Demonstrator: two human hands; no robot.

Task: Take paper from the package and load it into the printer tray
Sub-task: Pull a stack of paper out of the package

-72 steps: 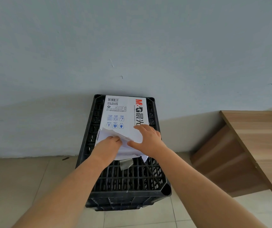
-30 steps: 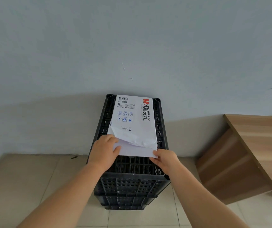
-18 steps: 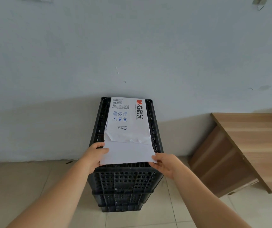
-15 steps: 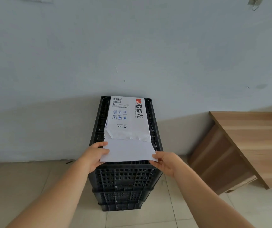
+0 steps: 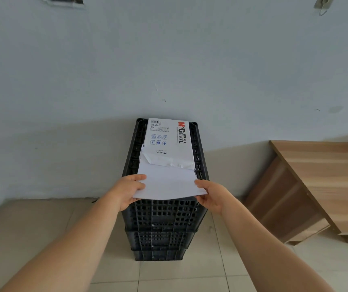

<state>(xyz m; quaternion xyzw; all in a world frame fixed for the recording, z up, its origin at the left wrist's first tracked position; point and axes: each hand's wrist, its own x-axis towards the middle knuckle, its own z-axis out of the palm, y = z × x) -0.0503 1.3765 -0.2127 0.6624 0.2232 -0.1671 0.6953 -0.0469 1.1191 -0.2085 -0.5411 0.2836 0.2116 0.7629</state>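
While both hands — left hand (image 5: 126, 191), right hand (image 5: 210, 194) — gripped the paper (image 5: 168, 182), it sat half out of the torn package (image 5: 166, 142) atop stacked crates (image 5: 160, 218); loading remained undone — no printer was visible.

Paper stack (image 5: 166, 182) now pulled way further out of torn package (image 5: 168, 142) than before. Left hand (image 5: 126, 190) and right hand (image 5: 210, 193) moved from package top to pinching stack's side edges.
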